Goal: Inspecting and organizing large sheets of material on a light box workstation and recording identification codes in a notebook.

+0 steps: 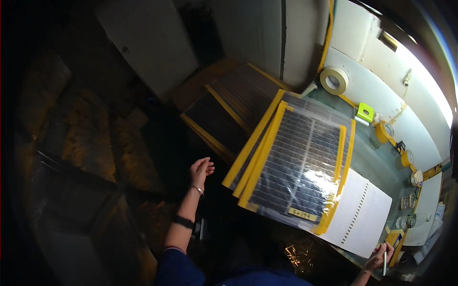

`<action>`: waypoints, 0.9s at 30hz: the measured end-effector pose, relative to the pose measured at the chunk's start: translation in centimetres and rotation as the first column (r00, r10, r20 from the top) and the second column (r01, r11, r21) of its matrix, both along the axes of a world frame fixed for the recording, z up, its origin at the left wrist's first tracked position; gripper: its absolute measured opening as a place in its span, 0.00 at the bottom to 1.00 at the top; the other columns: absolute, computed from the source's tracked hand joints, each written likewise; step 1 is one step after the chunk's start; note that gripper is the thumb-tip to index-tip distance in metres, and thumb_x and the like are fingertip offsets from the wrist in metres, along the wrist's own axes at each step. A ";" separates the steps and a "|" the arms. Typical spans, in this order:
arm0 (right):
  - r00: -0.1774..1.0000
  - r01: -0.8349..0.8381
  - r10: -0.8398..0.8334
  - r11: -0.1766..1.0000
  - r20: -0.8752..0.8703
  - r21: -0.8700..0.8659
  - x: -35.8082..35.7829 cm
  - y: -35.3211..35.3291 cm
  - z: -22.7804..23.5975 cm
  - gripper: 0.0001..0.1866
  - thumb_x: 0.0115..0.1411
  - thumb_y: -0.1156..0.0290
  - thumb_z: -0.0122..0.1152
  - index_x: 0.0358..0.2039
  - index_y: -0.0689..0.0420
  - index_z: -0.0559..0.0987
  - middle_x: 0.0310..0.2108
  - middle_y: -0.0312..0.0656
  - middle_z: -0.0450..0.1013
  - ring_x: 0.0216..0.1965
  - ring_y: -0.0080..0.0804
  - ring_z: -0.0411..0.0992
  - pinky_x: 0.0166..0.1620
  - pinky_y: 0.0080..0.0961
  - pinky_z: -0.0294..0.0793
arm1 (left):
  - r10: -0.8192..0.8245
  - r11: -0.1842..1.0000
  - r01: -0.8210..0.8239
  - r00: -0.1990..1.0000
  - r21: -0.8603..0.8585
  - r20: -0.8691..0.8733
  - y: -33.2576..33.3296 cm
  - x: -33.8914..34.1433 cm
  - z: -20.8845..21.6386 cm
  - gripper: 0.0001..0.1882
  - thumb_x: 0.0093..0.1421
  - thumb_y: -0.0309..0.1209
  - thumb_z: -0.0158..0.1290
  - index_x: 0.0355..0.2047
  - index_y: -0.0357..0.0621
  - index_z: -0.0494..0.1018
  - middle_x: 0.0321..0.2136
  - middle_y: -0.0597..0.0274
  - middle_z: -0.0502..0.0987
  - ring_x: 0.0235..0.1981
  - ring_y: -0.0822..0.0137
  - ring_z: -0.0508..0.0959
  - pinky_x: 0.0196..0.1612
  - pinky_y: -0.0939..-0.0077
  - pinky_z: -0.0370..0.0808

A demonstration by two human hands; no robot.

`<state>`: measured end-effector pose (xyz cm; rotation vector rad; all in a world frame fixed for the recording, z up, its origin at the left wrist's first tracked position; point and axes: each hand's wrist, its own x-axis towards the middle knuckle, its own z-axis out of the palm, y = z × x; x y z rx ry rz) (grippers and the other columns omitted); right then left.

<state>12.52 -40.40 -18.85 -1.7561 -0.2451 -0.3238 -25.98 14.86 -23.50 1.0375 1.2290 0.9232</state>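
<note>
My left hand (201, 171) hangs in the air left of the table, fingers loosely bent, with nothing seen in it. At the lower right, my right hand (379, 256) grips a pale pen (384, 264) beside the lower corner of an open spiral-bound notebook (369, 214). The notebook's pages look white with faint lines. A stack of dark striped sheets under clear film, edged with yellow tape, lies partly over the notebook; its top sheet (286, 152) carries a small yellow label (302, 214) and shines with glare.
More dark taped sheets (248, 90) lie further back on a brown surface. Along the table's far edge stand a tape roll (334, 80), a lime-green hole punch (365, 112), yellow tape measures or gauges (384, 132) and a clear plastic bottle (412, 220). Yellow scraps (298, 257) lie below the table.
</note>
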 end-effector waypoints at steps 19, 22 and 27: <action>0.913 0.147 -0.009 0.940 0.408 -0.308 -15.6 23.8 16.1 0.07 0.53 0.72 0.57 0.29 0.62 0.76 0.20 0.38 0.68 0.16 0.22 0.63 0.19 0.17 0.63 | 0.135 0.775 0.031 0.968 -0.631 0.213 20.9 7.1 -27.9 0.29 0.54 0.40 0.52 0.55 0.44 0.62 0.54 0.56 0.65 0.55 0.58 0.63 0.58 0.62 0.57; 0.955 -0.023 0.108 0.955 0.275 -0.297 -15.2 24.3 15.8 0.08 0.54 0.71 0.57 0.31 0.63 0.76 0.20 0.38 0.69 0.16 0.21 0.64 0.19 0.16 0.65 | 0.090 0.827 0.075 0.961 -0.557 0.263 21.5 7.6 -27.5 0.29 0.53 0.40 0.52 0.55 0.45 0.62 0.54 0.57 0.64 0.55 0.57 0.63 0.58 0.62 0.56; 0.963 0.092 0.011 0.925 0.269 -0.369 -16.0 26.4 15.4 0.11 0.55 0.69 0.58 0.33 0.65 0.76 0.20 0.38 0.69 0.16 0.21 0.65 0.20 0.15 0.67 | 0.050 0.723 0.079 0.985 -0.686 0.167 22.7 11.0 -22.0 0.24 0.59 0.38 0.46 0.56 0.47 0.62 0.55 0.59 0.63 0.55 0.59 0.64 0.55 0.62 0.60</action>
